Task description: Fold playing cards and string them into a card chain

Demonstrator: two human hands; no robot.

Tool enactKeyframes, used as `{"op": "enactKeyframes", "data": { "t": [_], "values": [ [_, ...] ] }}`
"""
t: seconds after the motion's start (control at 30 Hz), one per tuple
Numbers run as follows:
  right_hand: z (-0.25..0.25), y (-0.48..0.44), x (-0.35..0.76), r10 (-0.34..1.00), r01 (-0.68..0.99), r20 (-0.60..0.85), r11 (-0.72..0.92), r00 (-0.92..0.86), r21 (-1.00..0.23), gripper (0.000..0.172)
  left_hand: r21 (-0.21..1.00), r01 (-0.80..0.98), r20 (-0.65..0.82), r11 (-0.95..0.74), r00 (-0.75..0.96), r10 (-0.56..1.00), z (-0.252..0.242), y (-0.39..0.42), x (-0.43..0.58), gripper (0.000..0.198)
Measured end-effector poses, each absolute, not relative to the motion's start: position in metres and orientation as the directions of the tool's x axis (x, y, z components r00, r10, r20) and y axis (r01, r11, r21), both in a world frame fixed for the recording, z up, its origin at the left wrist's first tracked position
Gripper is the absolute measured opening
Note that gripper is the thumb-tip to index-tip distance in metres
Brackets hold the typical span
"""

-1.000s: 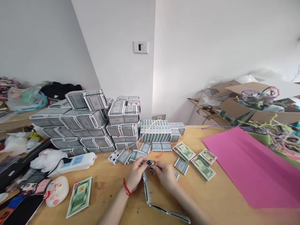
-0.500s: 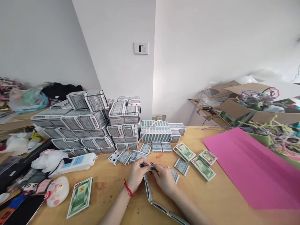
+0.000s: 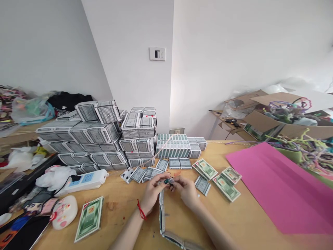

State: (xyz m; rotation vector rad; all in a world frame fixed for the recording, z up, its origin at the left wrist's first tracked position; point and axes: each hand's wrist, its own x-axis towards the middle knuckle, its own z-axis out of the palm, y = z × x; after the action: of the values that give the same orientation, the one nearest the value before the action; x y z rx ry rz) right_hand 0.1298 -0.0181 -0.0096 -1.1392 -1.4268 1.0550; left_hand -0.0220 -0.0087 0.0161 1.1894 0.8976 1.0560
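Card strip [image 3: 161, 215] — long axis toward hands [image 3: 152, 196]

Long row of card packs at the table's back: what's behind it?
A white wall with a wall plate rises behind the row. The row hides the table edge there, so anything directly behind it cannot be seen.
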Motion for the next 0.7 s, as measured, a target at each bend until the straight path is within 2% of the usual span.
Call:
{"op": "enactKeyframes", "data": {
  "t": [0.07,0.13,0.2,0.27,0.37,0.5,0.57,0.63,0.7],
  "values": [
    [-0.010,-0.014,0.133,0.989,0.016,0.141,0.142,-0.051,-0.990,0.018,0.964,-0.232,-0.056,0.127,0.289,0.956,0.016,-0.009,-0.021,0.032],
    [-0.010,-0.013,0.134,0.988,0.016,0.151,0.152,-0.020,-0.988,0.027,0.957,-0.243,-0.084,0.160,0.296,0.951,0.015,-0.008,-0.019,0.034],
    [-0.010,-0.016,0.134,0.982,0.113,0.190,0.188,0.011,-0.976,0.044,0.968,-0.195,-0.095,0.156,0.291,0.952,0.014,-0.007,-0.018,0.032],
    [-0.007,-0.019,0.131,0.971,0.272,0.236,0.218,0.035,-0.937,0.051,0.981,-0.145,-0.082,0.127,0.283,0.956,0.014,-0.006,-0.018,0.030],
    [0.000,-0.023,0.130,0.959,0.451,0.284,0.250,0.008,-0.857,0.038,0.989,-0.128,-0.041,0.075,0.255,0.966,0.013,-0.005,-0.019,0.028],
    [0.018,-0.020,0.140,0.940,0.451,0.281,0.339,-0.192,-0.826,0.029,0.971,-0.202,-0.085,0.131,0.218,0.972,0.008,-0.002,-0.023,0.027],
    [0.027,-0.017,0.153,0.957,0.508,0.213,0.285,-0.195,-0.813,0.028,0.964,-0.224,-0.100,0.145,0.201,0.974,0.005,-0.001,-0.023,0.026],
    [0.034,-0.016,0.166,0.978,0.617,0.082,0.184,-0.190,-0.766,0.030,0.964,-0.227,-0.097,0.140,0.188,0.977,0.002,0.000,-0.023,0.024],
    [0.037,-0.019,0.177,0.986,0.768,-0.040,0.100,-0.162,-0.633,0.029,0.964,-0.228,-0.097,0.137,0.177,0.979,0.000,0.000,-0.022,0.023]
  ]
}}
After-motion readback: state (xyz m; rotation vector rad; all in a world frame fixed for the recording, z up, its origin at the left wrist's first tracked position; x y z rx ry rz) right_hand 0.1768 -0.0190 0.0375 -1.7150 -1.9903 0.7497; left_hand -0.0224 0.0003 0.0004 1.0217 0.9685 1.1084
